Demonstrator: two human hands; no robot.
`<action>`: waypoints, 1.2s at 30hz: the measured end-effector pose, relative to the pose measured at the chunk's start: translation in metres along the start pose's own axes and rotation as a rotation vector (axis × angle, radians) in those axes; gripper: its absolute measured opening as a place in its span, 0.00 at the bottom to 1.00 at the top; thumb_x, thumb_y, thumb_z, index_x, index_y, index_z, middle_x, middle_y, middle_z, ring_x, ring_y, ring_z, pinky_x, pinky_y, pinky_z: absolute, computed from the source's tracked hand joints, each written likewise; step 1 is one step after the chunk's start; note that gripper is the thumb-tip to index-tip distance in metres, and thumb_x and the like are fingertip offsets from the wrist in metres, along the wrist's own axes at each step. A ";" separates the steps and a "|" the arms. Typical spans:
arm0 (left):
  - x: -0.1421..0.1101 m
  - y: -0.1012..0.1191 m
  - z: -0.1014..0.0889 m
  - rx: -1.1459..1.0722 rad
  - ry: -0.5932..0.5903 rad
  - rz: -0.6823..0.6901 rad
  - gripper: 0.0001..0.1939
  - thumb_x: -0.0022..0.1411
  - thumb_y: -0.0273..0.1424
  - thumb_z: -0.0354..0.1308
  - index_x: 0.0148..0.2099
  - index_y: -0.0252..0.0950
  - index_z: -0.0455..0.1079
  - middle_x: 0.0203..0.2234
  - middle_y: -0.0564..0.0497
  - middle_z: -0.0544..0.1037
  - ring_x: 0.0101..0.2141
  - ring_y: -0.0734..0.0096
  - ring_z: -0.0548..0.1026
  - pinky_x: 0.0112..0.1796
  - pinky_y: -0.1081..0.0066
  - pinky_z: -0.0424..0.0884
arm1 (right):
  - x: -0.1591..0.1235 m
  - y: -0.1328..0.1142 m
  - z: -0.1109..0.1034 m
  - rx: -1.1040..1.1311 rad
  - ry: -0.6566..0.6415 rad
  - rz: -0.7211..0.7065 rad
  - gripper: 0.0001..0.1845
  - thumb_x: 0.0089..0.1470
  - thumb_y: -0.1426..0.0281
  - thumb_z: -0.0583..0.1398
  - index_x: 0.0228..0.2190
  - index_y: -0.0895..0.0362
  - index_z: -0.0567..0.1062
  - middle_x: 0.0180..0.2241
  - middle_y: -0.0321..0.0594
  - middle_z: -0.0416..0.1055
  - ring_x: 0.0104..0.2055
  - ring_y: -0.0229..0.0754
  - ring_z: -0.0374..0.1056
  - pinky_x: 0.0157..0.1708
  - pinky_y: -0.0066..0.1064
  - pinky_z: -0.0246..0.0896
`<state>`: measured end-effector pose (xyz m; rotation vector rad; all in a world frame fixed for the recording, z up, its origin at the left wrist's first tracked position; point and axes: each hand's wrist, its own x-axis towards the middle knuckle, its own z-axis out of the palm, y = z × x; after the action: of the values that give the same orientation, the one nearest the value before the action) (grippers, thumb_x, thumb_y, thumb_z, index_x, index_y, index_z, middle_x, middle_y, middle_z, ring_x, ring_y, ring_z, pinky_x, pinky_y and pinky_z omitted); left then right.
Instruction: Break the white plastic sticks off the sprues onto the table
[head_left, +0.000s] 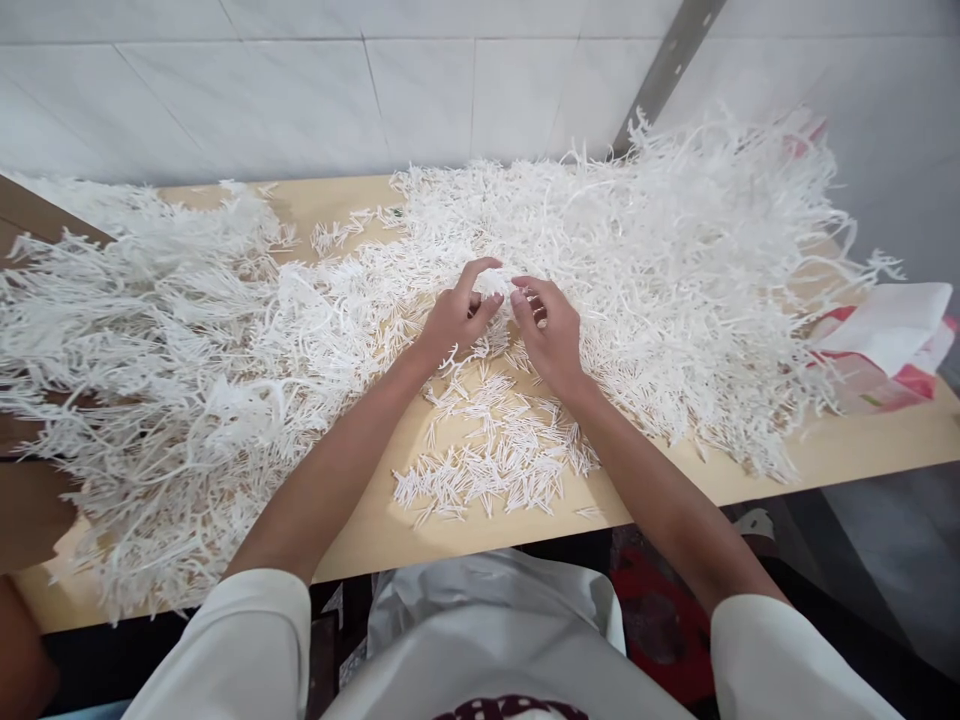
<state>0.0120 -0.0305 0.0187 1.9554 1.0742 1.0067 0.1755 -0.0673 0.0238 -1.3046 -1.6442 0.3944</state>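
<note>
My left hand (pixel 459 315) is curled around a white branched plastic piece (pixel 451 360), whose thin twigs poke out below the palm. Close by on the right, my right hand (pixel 551 328) has its thumb and fingers bent together at the white strands between the hands. Fine detail at the fingertips is hard to make out against the white background. Under my wrists lies a loose pile of short white sticks (pixel 499 450). Both hands are above the near edge of a large white heap of branched pieces (pixel 630 230).
Another tangled heap of white branched pieces (pixel 202 370) covers the left of the wooden table (pixel 660 470). A pink-and-white tissue pack (pixel 874 370) sits at the right end. Behind are a tiled wall (pixel 300 100) and a metal post (pixel 667 75). Part of a person's arm (pixel 22 650) shows at lower left.
</note>
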 end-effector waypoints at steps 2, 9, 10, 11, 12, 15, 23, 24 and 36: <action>-0.001 0.002 0.000 0.027 -0.007 0.005 0.22 0.67 0.41 0.52 0.60 0.42 0.60 0.14 0.62 0.60 0.15 0.76 0.59 0.24 0.71 0.58 | 0.000 0.001 0.001 0.017 -0.021 0.011 0.21 0.60 0.50 0.55 0.45 0.50 0.75 0.44 0.40 0.76 0.36 0.37 0.70 0.37 0.32 0.67; -0.001 0.006 -0.001 0.142 -0.054 0.082 0.19 0.65 0.37 0.52 0.57 0.39 0.64 0.13 0.63 0.59 0.16 0.78 0.57 0.25 0.73 0.56 | 0.000 0.001 0.002 0.036 0.024 -0.001 0.16 0.62 0.55 0.55 0.37 0.52 0.76 0.35 0.38 0.76 0.34 0.37 0.69 0.37 0.33 0.66; -0.002 0.007 -0.001 0.157 -0.058 0.095 0.19 0.65 0.39 0.53 0.56 0.38 0.64 0.13 0.63 0.59 0.16 0.78 0.57 0.25 0.73 0.56 | 0.000 0.001 0.002 0.036 0.029 0.012 0.16 0.62 0.56 0.55 0.37 0.53 0.76 0.34 0.38 0.76 0.34 0.37 0.69 0.37 0.33 0.66; -0.002 0.007 -0.001 0.164 -0.061 0.106 0.19 0.65 0.41 0.53 0.55 0.38 0.64 0.14 0.64 0.59 0.16 0.78 0.58 0.25 0.74 0.56 | 0.000 0.002 0.002 0.036 0.029 0.023 0.16 0.62 0.56 0.54 0.37 0.53 0.76 0.34 0.38 0.76 0.33 0.37 0.69 0.37 0.33 0.65; -0.002 0.008 -0.001 0.164 -0.063 0.114 0.20 0.65 0.42 0.53 0.54 0.38 0.64 0.14 0.64 0.60 0.17 0.78 0.58 0.25 0.74 0.56 | 0.000 0.002 0.002 0.035 0.024 0.031 0.16 0.63 0.56 0.54 0.37 0.54 0.75 0.34 0.39 0.76 0.33 0.37 0.69 0.37 0.33 0.65; -0.003 0.010 -0.001 0.139 -0.042 0.093 0.18 0.65 0.43 0.53 0.52 0.39 0.61 0.15 0.65 0.60 0.17 0.79 0.58 0.25 0.75 0.56 | 0.000 0.003 0.002 0.060 -0.010 0.074 0.17 0.64 0.56 0.52 0.39 0.54 0.74 0.33 0.38 0.75 0.31 0.36 0.69 0.36 0.33 0.64; -0.004 0.010 -0.001 0.246 -0.036 0.086 0.09 0.64 0.38 0.53 0.43 0.40 0.62 0.17 0.61 0.68 0.18 0.78 0.62 0.26 0.76 0.57 | -0.003 -0.001 -0.003 0.052 -0.100 0.162 0.19 0.66 0.53 0.47 0.35 0.53 0.68 0.26 0.33 0.68 0.28 0.35 0.64 0.32 0.30 0.57; -0.003 0.009 -0.001 0.267 -0.038 0.095 0.09 0.64 0.38 0.52 0.44 0.39 0.63 0.18 0.61 0.68 0.19 0.78 0.62 0.26 0.76 0.57 | -0.003 -0.001 -0.003 0.044 -0.118 0.169 0.20 0.66 0.53 0.46 0.34 0.53 0.67 0.26 0.32 0.67 0.27 0.35 0.64 0.32 0.30 0.56; -0.004 0.008 -0.003 0.192 -0.017 0.040 0.12 0.64 0.33 0.50 0.49 0.38 0.62 0.15 0.64 0.62 0.16 0.80 0.58 0.24 0.77 0.56 | -0.001 -0.004 -0.003 -0.019 -0.135 0.170 0.21 0.64 0.52 0.49 0.27 0.54 0.66 0.22 0.31 0.61 0.25 0.34 0.56 0.29 0.30 0.49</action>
<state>0.0105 -0.0372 0.0260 2.1427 1.1634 0.9356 0.1761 -0.0710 0.0276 -1.4645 -1.6558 0.5822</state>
